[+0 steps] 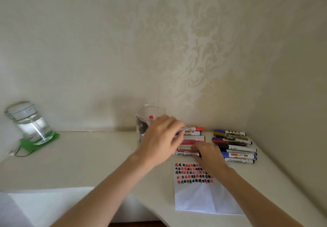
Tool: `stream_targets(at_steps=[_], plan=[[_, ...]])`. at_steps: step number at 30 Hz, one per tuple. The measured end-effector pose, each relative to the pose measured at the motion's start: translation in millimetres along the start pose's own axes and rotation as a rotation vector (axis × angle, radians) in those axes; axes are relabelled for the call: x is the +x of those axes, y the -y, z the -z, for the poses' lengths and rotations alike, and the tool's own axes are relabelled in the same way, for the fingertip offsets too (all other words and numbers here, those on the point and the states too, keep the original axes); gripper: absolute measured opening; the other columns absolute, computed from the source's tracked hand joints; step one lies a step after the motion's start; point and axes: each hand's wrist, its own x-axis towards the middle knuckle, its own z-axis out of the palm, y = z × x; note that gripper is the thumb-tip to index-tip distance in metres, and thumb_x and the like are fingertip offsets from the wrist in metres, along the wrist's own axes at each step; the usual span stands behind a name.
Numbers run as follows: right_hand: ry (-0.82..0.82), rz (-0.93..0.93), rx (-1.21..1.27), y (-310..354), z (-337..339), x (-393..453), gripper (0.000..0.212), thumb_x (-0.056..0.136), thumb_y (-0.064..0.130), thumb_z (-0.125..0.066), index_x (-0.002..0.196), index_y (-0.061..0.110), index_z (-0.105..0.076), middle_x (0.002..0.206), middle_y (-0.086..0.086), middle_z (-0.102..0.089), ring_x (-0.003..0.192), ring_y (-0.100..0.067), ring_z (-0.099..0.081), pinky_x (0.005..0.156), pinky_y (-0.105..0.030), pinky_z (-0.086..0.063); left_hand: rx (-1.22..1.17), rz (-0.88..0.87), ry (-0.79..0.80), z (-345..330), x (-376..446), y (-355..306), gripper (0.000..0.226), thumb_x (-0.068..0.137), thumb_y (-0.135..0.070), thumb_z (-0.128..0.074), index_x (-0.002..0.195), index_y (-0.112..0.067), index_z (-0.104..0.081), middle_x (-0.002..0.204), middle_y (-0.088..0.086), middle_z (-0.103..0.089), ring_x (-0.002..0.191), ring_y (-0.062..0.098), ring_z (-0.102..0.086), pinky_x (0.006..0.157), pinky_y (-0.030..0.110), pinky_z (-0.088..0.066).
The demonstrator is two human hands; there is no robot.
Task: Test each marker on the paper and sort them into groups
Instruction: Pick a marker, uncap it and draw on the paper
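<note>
A white paper (203, 196) lies on the desk, its upper part covered with rows of red and black test scribbles. Behind it sit two groups of markers: a left row (193, 134) with mostly red caps, and a right pile (235, 147) with blue, black and gold caps. My left hand (161, 143) hovers, blurred, over the left row with fingers spread. My right hand (208, 154) rests on the nearest markers of that row, touching a whiteboard marker (185, 153). A clear cup (146, 120) behind my left hand holds one red-capped marker.
A water bottle (30, 122) stands on a green pad (53, 137) at the far left near the wall. A thin black cord (23, 153) lies beside it. The desk's front edge curves in below the paper. The patterned wall is close behind the markers.
</note>
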Motion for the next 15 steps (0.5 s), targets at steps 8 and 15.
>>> stream_targets(at_steps=[8, 15], plan=[[0.045, 0.14, -0.068, -5.9, -8.2, -2.4, 0.031, 0.095, 0.033, -0.056, 0.124, 0.022, -0.064, 0.13, 0.0, -0.056, 0.126, -0.018, -0.045, 0.105, -0.035, -0.036, -0.419, 0.363, 0.337, -77.1, -75.8, -50.3, 0.006, 0.09, -0.017, -0.06, 0.095, -0.019, -0.062, 0.088, -0.011, -0.058, 0.069, -0.002, -0.05, 0.065, 0.01, -0.039], [-0.315, -0.314, 0.664, -13.1, 52.9, -27.7, 0.012, 0.09, 0.026, -0.067, 0.091, 0.016, -0.06, 0.073, 0.004, -0.066, 0.058, -0.004, -0.059, 0.054, -0.011, -0.045, -0.501, 0.524, 0.349, -103.1, -84.1, -54.3, 0.006, 0.089, -0.022, -0.064, 0.095, -0.023, -0.063, 0.085, -0.012, -0.063, 0.073, 0.006, -0.06, 0.067, 0.02, -0.051]])
